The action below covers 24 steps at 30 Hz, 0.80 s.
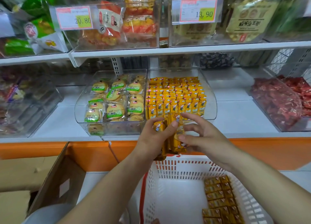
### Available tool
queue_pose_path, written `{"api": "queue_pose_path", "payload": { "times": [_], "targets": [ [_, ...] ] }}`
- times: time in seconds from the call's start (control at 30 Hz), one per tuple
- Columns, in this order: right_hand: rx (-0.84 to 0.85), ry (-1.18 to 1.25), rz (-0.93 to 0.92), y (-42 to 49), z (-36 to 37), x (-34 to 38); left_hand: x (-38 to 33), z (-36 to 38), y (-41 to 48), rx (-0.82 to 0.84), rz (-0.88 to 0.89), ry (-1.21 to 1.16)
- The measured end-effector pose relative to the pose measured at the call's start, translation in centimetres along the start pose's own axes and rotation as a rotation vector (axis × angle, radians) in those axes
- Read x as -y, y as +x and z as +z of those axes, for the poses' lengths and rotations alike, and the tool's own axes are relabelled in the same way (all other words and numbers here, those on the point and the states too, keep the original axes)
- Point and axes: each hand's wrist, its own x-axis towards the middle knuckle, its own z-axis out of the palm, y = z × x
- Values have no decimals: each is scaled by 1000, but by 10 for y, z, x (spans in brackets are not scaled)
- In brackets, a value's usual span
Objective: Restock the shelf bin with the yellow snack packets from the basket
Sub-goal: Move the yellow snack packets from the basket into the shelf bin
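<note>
My left hand (151,138) grips the yellow packets (178,139); my right hand (205,136), fingers spread, steadies them. I should square them first, then seat them upright in the shelf bin (210,96), near row.

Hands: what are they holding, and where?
The left hand grips a bundle of packets round its middle; the right hand touches its side with fingertips.
</note>
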Motion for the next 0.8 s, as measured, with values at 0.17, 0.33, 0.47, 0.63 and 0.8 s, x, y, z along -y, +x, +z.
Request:
{"api": "queue_pose_path", "payload": {
  "times": [0.17,0.33,0.47,0.63,0.8],
  "targets": [
    [50,91,2,4,0,3,0,-3,2,7,-23,-17],
    [-19,189,0,12,-2,1,1,-17,10,23,-44,-84],
    [-132,214,-56,18,-5,6,2,-28,12,-21,-21,-35],
    [-350,-36,-172,47,-14,19,-5,-50,15,-84,15,-6],
    [-387,-490,-273,103,-6,19,-9,-72,14,-159,41,23]
  ]
}}
